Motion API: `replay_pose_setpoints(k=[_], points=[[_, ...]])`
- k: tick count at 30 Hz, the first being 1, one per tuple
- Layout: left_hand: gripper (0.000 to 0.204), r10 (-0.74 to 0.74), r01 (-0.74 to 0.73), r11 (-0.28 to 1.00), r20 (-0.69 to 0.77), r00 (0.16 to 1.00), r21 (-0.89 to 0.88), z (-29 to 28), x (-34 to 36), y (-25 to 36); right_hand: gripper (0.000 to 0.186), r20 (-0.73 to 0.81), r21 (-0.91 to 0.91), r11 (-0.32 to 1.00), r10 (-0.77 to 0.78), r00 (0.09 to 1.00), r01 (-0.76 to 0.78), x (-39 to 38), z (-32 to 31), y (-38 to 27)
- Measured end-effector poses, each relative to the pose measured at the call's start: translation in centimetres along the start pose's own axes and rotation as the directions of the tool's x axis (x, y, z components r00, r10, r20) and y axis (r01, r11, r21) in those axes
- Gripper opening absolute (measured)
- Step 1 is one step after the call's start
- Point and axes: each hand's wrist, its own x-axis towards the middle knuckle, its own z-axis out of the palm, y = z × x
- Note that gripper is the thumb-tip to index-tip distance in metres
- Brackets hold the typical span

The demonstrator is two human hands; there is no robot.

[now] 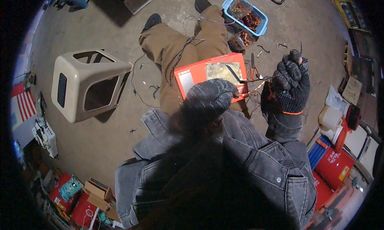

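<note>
Right hand, dark knit glove, fist closed on a thin dark wire, raised above the lap. Left hand, same glove, pinches the wire's other end near its stripped copper tip. Wire spans the two grips over a flat red cardboard box on the knees. Judged light, limp, springy; best held close to the end. Blue plastic tub of copper scraps lies on the floor beyond.

Quick count: two hands in dark knit gloves, left and right, one red flat box on the lap, and one pair of pliers on the floor. There's also one beige plastic stool tipped on its side, one blue bin of wire scraps, and two black shoes.
</note>
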Motion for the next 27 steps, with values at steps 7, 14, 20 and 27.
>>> replay_pose_setpoints(k=[7,14,20,27], points=[[0.038,-0.265,0.331,0.734,0.199,0.943,-0.592,-1.8,1.6,2.3,0.014,0.067,0.023,0.995,0.095,0.993,-0.097,-0.7,0.5,1.3],[0.035,0.105,-0.087,0.975,0.079,0.991,-0.205,-0.5,1.7,1.7,0.027,0.090,0.033,0.992,0.119,0.989,-0.122,-1.2,1.0,2.4],[0.031,0.013,-0.013,0.999,-0.016,1.000,-0.037,0.7,0.0,1.6,0.066,0.025,-0.463,0.883,-0.069,0.997,0.073,-1.2,0.6,3.4],[0.032,0.054,-0.059,0.993,-0.049,0.997,-0.107,1.0,-0.2,1.0,0.065,-0.020,-0.811,0.586,-0.041,0.999,0.008,-0.3,0.0,3.9]])
